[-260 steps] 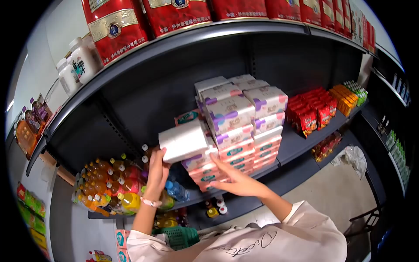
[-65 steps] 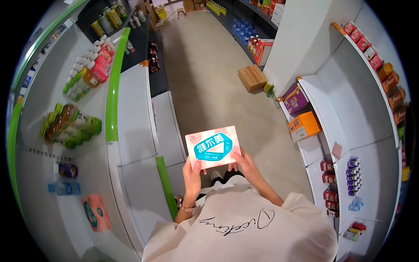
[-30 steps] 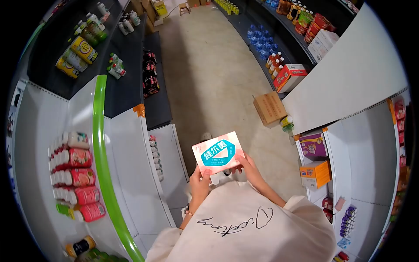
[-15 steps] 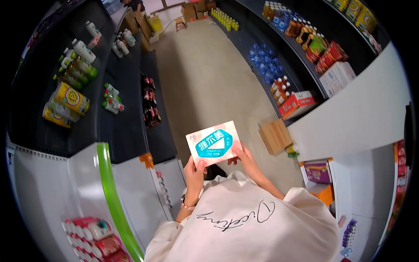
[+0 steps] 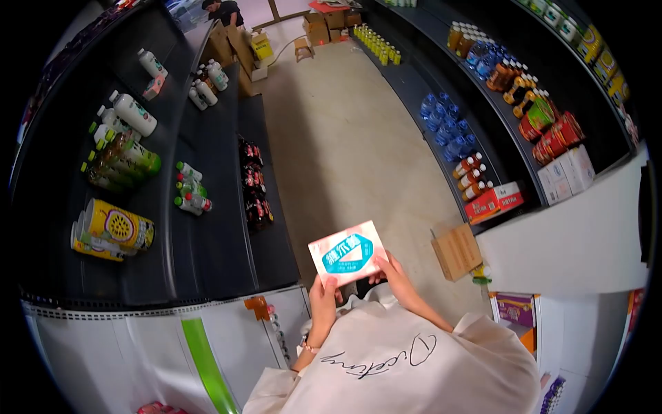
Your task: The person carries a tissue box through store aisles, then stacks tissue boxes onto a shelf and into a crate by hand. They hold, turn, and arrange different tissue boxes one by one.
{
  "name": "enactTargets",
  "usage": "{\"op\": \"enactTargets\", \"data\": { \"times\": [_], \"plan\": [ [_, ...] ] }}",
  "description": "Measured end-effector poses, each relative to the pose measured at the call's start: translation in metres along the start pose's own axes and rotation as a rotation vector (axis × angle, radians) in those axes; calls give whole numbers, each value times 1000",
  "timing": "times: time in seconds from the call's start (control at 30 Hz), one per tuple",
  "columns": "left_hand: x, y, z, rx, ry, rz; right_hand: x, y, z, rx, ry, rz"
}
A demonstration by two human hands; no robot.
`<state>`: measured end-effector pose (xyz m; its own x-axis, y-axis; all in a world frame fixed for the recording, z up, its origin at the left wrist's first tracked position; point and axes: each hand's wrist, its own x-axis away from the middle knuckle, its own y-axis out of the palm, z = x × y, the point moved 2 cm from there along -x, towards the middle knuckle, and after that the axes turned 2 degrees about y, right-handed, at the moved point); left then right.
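Observation:
A flat pale-pink box (image 5: 318, 252) with a teal label and white Chinese lettering is held out in front of my body, its printed face turned up. My left hand (image 5: 323, 301) grips the near left corner, thumb on top. At the near right edge, my right hand (image 5: 396, 277) is closed on the same box, its thumb pressed on the face. Fingers underneath are partly hidden by the box. Below both hands is my pale top with dark script on it.
Dark shelves (image 5: 207, 241) on the left carry white bottles (image 5: 134, 114), yellow cans (image 5: 121, 226) and dark bottles (image 5: 255, 183). Right-hand shelves hold blue bottles (image 5: 447, 127) and red packs (image 5: 558, 138). A cardboard box (image 5: 456, 252) stands on the aisle floor (image 5: 338, 138). A person (image 5: 224, 12) is far back.
My view has tilted upward, so the shelves and aisle sit lower in it. The box appears lower and slightly further right, still in both hands. More of the distant person shows.

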<state>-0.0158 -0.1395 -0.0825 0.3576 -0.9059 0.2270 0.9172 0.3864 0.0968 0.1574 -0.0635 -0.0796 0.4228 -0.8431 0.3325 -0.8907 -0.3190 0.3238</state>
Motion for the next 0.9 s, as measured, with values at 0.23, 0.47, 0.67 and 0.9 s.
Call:
{"op": "enactTargets", "data": {
  "times": [0.23,0.47,0.67,0.9],
  "plan": [
    [-124,-8,8,31,-14,116,-139,12,-33,3,79,-79],
    [-297,-3,117,-9,199,75,-304,39,-149,14,-133,-192],
    [-397,14,148,-112,207,37,-395,30,-196,12,-210,-166],
    [-445,28,91,-69,-62,58,-436,-13,-156,28,57,-68]
  ]
}}
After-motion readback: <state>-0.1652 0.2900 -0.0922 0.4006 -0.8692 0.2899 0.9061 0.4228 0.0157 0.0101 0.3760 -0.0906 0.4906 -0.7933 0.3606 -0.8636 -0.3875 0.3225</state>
